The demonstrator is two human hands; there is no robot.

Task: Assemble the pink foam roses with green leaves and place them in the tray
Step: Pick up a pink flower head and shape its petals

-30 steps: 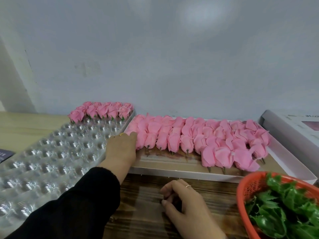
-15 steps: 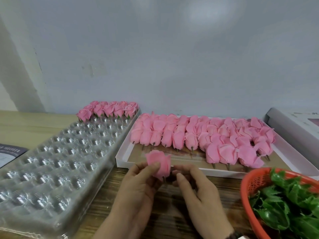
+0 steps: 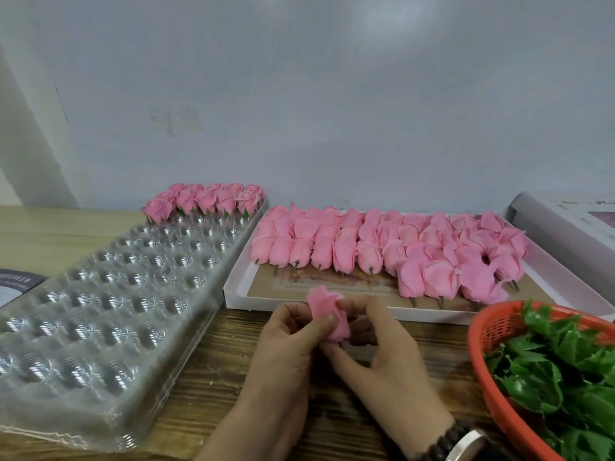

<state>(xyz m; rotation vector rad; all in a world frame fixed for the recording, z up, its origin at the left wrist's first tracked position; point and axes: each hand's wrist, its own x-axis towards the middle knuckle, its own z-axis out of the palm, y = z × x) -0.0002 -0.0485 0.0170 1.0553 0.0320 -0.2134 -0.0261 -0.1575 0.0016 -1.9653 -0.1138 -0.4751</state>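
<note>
Both hands meet over the wooden surface point(image 3: 206, 371). The left hand point(image 3: 293, 347) pinches a single pink foam rose point(image 3: 327, 314); the right hand point(image 3: 382, 357) curls at its base. Clear plastic cavity tray point(image 3: 100, 314) lies left, orange basket of green leaves point(image 3: 562, 371) right.

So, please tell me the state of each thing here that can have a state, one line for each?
Held rose: pinched by both hands, no leaf visible on it.
Left hand: grip on the held rose.
Right hand: fingertips at the rose's base.
Clear tray: mostly empty, finished roses only at the far end.
White box: open, rows of unfinished roses lying inside.
Orange basket: holds green leaves.
</note>
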